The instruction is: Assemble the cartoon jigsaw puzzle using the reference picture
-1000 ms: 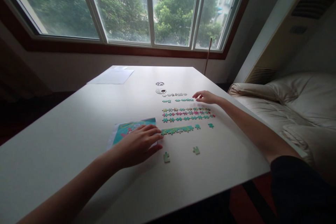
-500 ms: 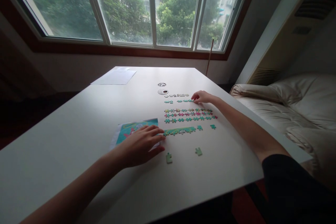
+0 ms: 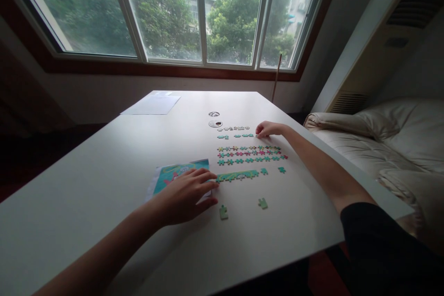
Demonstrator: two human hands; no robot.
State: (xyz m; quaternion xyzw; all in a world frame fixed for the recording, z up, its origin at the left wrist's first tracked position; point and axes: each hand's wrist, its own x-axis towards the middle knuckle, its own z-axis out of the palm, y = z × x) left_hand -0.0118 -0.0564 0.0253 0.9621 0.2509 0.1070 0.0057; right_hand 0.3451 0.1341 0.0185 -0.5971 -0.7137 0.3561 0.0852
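My left hand lies with fingers stretched out over the right part of a picture sheet in blue-green with a pink figure. Its fingertips touch the left end of a joined strip of jigsaw pieces. Farther back, my right hand has its fingertips pinched at the right end of a row of teal pieces. A small puzzle piece, mostly hidden, shows under those fingertips. Between the hands run several rows of loose coloured pieces. Two greenish edge pieces, one left and one right, lie nearer me.
Two round, coin-like discs lie beyond the rows on the white table. White paper rests at the far left. A cushioned sofa stands to the right, and a window lies beyond the table.
My right hand has shifted slightly right, away from the teal row's end, its fingers more closed. My left hand stays on the sheet and strip. The view has tilted slightly.
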